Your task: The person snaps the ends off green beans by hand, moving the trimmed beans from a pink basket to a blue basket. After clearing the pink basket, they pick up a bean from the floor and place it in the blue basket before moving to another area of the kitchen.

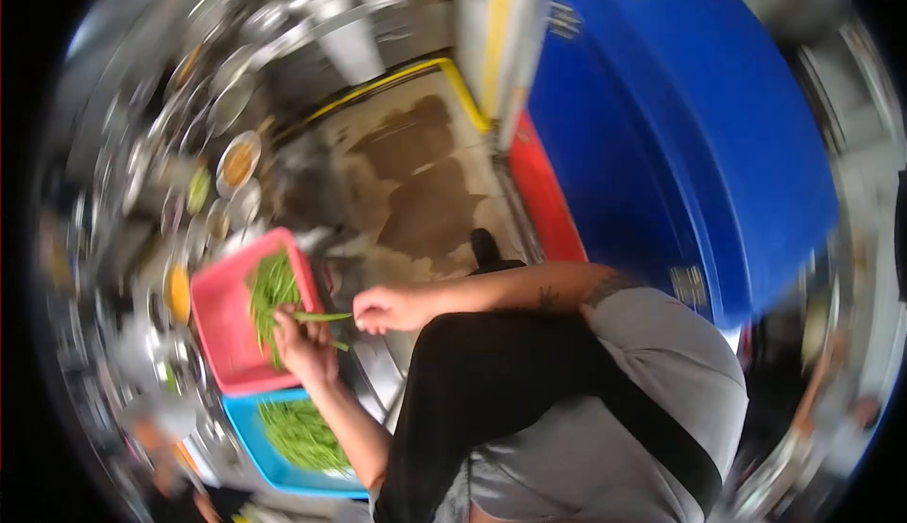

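My left hand [307,345] is closed on a long green bean [321,316] over the edge of the pink tub [219,329]. The bean points across toward my right hand [385,309], whose fingers are pinched at its far end. More green beans [275,287] lie in the pink tub behind my left hand. Beside it, the blue tub [250,433] holds a thick heap of green beans [300,433], partly covered by my left forearm. Motion blur softens the fingertips.
A large blue bin [680,136] with a red base [548,188] stands to the right. Bowls of food, including an orange one [238,164], line the counter at left. Wet patches [430,206] mark the tiled floor. Other people [846,438] are blurred at the edges.
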Demonstrator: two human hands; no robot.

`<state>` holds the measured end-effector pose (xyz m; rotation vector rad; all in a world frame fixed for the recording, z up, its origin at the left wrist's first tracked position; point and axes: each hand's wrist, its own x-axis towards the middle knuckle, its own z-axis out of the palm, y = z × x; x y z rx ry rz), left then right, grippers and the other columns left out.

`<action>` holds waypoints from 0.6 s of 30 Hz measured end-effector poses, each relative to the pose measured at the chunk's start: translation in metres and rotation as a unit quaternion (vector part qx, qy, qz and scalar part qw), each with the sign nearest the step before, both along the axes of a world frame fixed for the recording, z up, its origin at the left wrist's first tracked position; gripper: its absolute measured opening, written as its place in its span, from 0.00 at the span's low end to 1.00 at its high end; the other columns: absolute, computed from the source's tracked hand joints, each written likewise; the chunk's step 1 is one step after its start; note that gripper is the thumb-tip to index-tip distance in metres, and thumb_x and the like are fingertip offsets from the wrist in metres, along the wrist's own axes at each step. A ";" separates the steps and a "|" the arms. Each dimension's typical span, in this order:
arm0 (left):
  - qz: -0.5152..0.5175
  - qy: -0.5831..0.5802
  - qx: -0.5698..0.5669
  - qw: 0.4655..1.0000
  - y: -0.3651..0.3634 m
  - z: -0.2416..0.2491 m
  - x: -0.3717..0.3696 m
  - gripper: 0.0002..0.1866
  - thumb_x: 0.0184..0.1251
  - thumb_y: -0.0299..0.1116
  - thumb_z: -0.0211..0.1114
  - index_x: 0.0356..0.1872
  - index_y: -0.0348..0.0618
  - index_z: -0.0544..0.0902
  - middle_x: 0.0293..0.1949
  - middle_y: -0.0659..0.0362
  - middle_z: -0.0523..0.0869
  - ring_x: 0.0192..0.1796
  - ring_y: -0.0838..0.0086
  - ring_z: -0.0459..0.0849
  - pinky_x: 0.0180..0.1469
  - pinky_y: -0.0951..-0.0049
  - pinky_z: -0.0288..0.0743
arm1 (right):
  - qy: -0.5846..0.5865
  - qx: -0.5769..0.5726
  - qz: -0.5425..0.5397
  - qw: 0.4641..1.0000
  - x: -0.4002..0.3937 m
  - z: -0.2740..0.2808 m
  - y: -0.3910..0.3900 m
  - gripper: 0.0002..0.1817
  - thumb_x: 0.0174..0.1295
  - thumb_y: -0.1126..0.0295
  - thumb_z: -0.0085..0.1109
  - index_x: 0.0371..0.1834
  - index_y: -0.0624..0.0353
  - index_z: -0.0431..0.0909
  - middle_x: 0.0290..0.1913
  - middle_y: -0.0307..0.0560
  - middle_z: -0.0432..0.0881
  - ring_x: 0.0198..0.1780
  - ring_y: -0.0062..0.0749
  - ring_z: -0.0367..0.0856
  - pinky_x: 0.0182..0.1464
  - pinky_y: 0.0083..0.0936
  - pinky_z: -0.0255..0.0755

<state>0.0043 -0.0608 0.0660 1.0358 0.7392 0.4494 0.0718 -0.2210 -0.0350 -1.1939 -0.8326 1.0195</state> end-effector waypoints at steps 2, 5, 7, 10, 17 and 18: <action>-0.212 -0.079 -0.011 0.974 0.026 -0.022 -0.011 0.13 0.83 0.44 0.53 0.43 0.44 0.76 0.27 0.67 0.72 0.20 0.86 0.58 0.19 0.80 0.50 | -0.024 0.018 -0.149 0.988 -0.039 0.005 -0.013 0.12 0.74 0.65 0.57 0.52 0.62 0.73 0.39 0.43 0.82 0.35 0.25 0.82 0.38 0.28 0.80; -0.350 -0.102 -0.068 0.929 0.018 -0.026 -0.022 0.13 0.83 0.43 0.53 0.44 0.43 0.75 0.33 0.63 0.74 0.20 0.86 0.59 0.19 0.82 0.50 | -0.089 0.035 -0.339 0.936 -0.098 0.012 -0.026 0.18 0.72 0.65 0.59 0.59 0.62 0.70 0.44 0.45 0.82 0.40 0.34 0.84 0.42 0.33 0.78; -0.383 -0.076 -0.051 0.919 0.005 -0.027 -0.039 0.12 0.83 0.42 0.53 0.44 0.43 0.75 0.34 0.62 0.75 0.20 0.86 0.59 0.20 0.83 0.50 | -0.101 0.008 -0.363 0.926 -0.137 0.018 -0.037 0.16 0.73 0.64 0.58 0.56 0.61 0.72 0.42 0.46 0.83 0.39 0.35 0.84 0.41 0.35 0.77; -0.414 -0.056 -0.050 0.907 -0.012 -0.024 -0.067 0.12 0.82 0.42 0.54 0.45 0.44 0.75 0.36 0.61 0.77 0.21 0.85 0.61 0.20 0.83 0.51 | -0.162 -0.031 -0.321 0.933 -0.180 0.020 -0.053 0.12 0.74 0.63 0.55 0.50 0.60 0.75 0.38 0.48 0.85 0.38 0.39 0.84 0.40 0.37 0.76; -0.475 -0.052 0.018 0.878 -0.062 -0.012 -0.131 0.12 0.81 0.44 0.56 0.46 0.45 0.75 0.37 0.62 0.77 0.24 0.85 0.62 0.24 0.83 0.55 | -0.224 -0.049 -0.347 0.910 -0.271 0.044 -0.100 0.15 0.77 0.63 0.45 0.42 0.62 0.78 0.31 0.55 0.83 0.38 0.54 0.83 0.43 0.44 0.75; -0.456 -0.050 0.027 0.888 -0.075 -0.011 -0.151 0.12 0.81 0.44 0.56 0.46 0.46 0.75 0.38 0.62 0.77 0.25 0.84 0.63 0.25 0.83 0.56 | -0.235 -0.047 -0.340 0.909 -0.286 0.042 -0.112 0.15 0.75 0.63 0.47 0.41 0.62 0.79 0.32 0.56 0.83 0.39 0.54 0.83 0.43 0.44 0.75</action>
